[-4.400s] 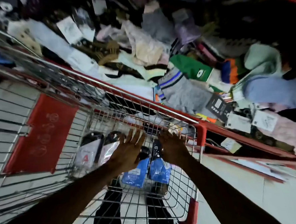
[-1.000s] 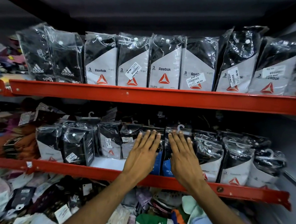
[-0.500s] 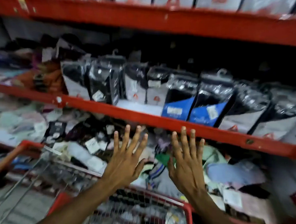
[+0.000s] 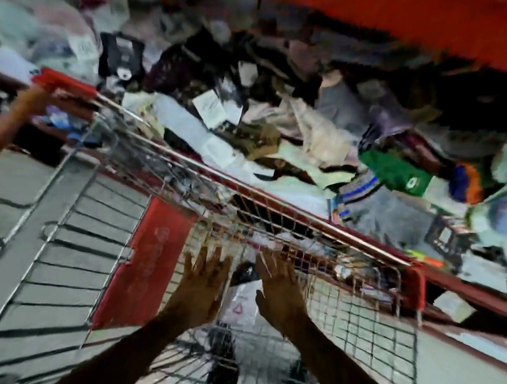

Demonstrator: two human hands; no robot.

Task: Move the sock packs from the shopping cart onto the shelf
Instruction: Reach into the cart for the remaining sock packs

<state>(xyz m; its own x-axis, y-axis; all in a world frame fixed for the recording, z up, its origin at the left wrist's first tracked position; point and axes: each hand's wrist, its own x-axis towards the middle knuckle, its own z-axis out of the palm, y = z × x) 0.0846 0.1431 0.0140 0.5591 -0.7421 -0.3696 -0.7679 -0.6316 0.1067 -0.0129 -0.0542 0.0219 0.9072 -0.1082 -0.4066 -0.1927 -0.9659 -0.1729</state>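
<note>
At the far left edge of the frame an orange handle bar slants up toward a red plastic corner cap of the shopping cart. The cart's wire wall fills the left and lower left, with grey floor showing through the mesh. A red panel hangs on the wire just left of centre.

In the lower middle, the left hand reaches down into the cart basket, palm down, fingers spread wide and holding nothing. Between the two hands lies one sock pack, black at its top and white below with a faint triangle mark; it rests on the basket floor, and the picture is too blurred to tell whether either hand touches it. Just right of it the right hand is likewise flat and spread open, empty. Both forearms enter from the bottom edge.

Above the cart's long top rail, a heap of loose socks and tagged garments spreads across the upper half, with a green sock toward the right and an orange and blue one beside it. A red shelf edge crosses the upper right corner. At the lower right, the cart's red corner stands by the grey floor.
</note>
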